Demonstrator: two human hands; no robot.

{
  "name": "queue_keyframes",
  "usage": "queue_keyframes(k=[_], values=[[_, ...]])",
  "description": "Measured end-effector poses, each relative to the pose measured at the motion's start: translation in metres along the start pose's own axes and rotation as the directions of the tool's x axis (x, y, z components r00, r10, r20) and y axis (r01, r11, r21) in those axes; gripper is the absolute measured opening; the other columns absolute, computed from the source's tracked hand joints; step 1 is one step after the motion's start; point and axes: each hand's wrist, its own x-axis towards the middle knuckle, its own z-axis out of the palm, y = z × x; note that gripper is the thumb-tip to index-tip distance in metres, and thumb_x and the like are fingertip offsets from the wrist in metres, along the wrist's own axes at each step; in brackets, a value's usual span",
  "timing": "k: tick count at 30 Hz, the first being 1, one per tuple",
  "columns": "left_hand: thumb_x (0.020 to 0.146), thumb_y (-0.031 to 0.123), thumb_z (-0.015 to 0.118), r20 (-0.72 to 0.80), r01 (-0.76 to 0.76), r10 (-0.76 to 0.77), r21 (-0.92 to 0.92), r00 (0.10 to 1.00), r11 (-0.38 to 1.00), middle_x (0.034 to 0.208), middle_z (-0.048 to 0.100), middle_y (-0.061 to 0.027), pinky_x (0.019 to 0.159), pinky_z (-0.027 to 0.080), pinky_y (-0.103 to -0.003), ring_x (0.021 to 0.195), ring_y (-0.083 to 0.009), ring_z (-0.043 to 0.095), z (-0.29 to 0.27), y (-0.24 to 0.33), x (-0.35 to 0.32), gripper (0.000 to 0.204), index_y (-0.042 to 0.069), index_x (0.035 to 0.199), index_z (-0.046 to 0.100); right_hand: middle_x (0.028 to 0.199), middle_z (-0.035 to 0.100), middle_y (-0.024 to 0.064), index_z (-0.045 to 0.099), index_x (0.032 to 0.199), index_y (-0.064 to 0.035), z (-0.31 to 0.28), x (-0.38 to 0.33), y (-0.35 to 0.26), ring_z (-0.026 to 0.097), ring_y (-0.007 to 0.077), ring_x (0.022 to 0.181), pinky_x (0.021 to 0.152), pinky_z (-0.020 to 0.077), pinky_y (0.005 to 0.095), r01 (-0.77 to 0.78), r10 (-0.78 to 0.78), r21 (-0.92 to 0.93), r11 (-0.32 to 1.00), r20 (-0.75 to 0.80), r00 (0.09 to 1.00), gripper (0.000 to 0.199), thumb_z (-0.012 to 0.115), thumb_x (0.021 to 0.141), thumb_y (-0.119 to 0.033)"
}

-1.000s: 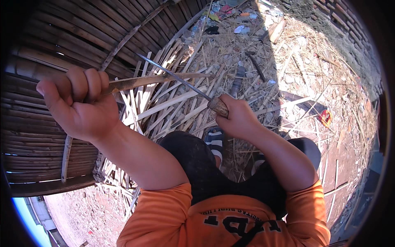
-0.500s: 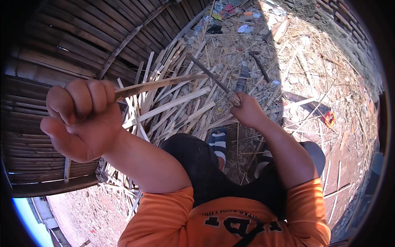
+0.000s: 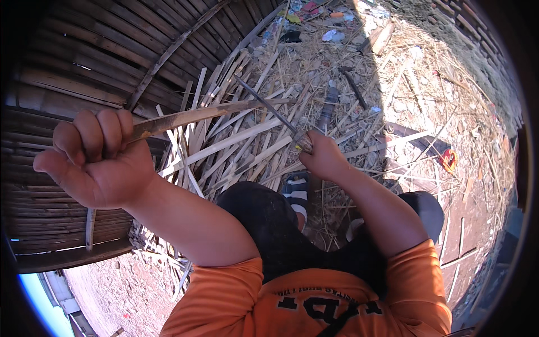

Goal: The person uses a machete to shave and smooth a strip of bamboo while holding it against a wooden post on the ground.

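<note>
My left hand (image 3: 109, 168), raised at the left, is closed around one end of a long bamboo strip (image 3: 196, 115). The strip reaches rightward over the ground, its far end unsupported. In my right hand (image 3: 325, 156), a long narrow knife (image 3: 275, 112) is gripped by its handle, the blade pointing to the far left. Blade and strip cross near the strip's far end; whether the edge bites into it I cannot tell. Under them lies a loose pile of pale split bamboo strips (image 3: 230, 151).
A woven bamboo wall (image 3: 112, 56) rises close on the left. A plastic bottle (image 3: 328, 106) and a dark rod-like tool (image 3: 353, 89) lie on the ground ahead, among straw and shavings. Litter (image 3: 333, 36) is scattered farther off. A brick wall (image 3: 471, 31) stands at the far right.
Both hands have shifted left, my left hand drawing the bamboo strip with it. The knife has moved left too, and its blade still crosses the strip.
</note>
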Motion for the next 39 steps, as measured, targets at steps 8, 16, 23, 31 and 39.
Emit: queue_keyframes(k=[8, 16, 23, 31, 39], values=[[0.094, 0.057, 0.062, 0.158, 0.023, -0.007, -0.104, 0.987, 0.994, 0.06, 0.027, 0.0061, 0.056, 0.017, -0.031, 0.054, -0.0099, 0.02, -0.001, 0.004, -0.007, 0.051, 0.022, 0.069, 0.035, 0.08, 0.067, 0.0255, 0.059, 0.106, 0.0025, -0.053, -0.013, -0.073, 0.069, 0.0437, 0.081, 0.074, 0.0529, 0.0502, 0.141, -0.112, 0.319, 0.937, -0.109, 0.988, 0.031, 0.066, 0.081, -0.014], [0.096, 0.055, 0.058, -0.007, -0.041, 0.042, 0.087, 0.999, 0.995, 0.059, 0.025, 0.0048, 0.055, 0.018, -0.031, 0.052, -0.011, 0.019, -0.002, 0.001, -0.003, 0.051, 0.019, 0.068, 0.034, 0.088, 0.068, 0.0265, 0.061, 0.106, 0.0027, 0.003, 0.008, 0.01, 0.069, 0.0426, 0.088, 0.078, 0.0528, 0.0491, -0.079, 0.079, 0.041, 0.996, 0.004, 0.997, 0.032, 0.067, 0.081, -0.016], [0.09, 0.036, 0.044, -0.172, -0.102, 0.098, -0.014, 0.98, 0.995, 0.067, 0.036, -0.0024, 0.058, 0.025, -0.035, 0.058, -0.0146, 0.032, 0.008, 0.005, -0.007, 0.031, 0.006, 0.09, 0.052, 0.083, 0.067, 0.0203, 0.062, 0.101, 0.0025, -0.033, 0.008, -0.029, 0.069, 0.034, 0.078, 0.073, 0.0519, 0.0418, 0.036, -0.027, 0.307, 0.951, -0.033, 0.999, 0.029, 0.071, 0.081, -0.017], [0.1, 0.017, 0.048, -0.066, -0.107, 0.101, -0.091, 0.993, 0.99, 0.093, 0.054, -0.0107, 0.08, 0.042, -0.041, 0.086, -0.0214, 0.051, -0.007, 0.003, -0.004, 0.031, 0.002, 0.127, 0.051, 0.077, 0.065, 0.0121, 0.062, 0.099, -0.0006, -0.051, -0.005, -0.048, 0.064, 0.0194, 0.07, 0.067, 0.0504, 0.0363, 0.119, -0.127, 0.353, 0.928, -0.001, 0.992, 0.025, 0.072, 0.084, -0.017], [0.102, 0.027, 0.058, -0.334, -0.163, 0.373, 0.516, 0.866, 0.841, 0.109, 0.065, -0.0103, 0.085, 0.054, -0.04, 0.094, -0.0194, 0.063, 0.005, -0.008, -0.004, 0.037, 0.003, 0.128, 0.052, 0.077, 0.065, 0.0115, 0.062, 0.1, -0.0011, -0.05, -0.014, -0.056, 0.064, 0.02, 0.069, 0.066, 0.0506, 0.0366, 0.208, -0.215, 0.374, 0.904, -0.023, 0.976, 0.025, 0.072, 0.084, -0.017]])
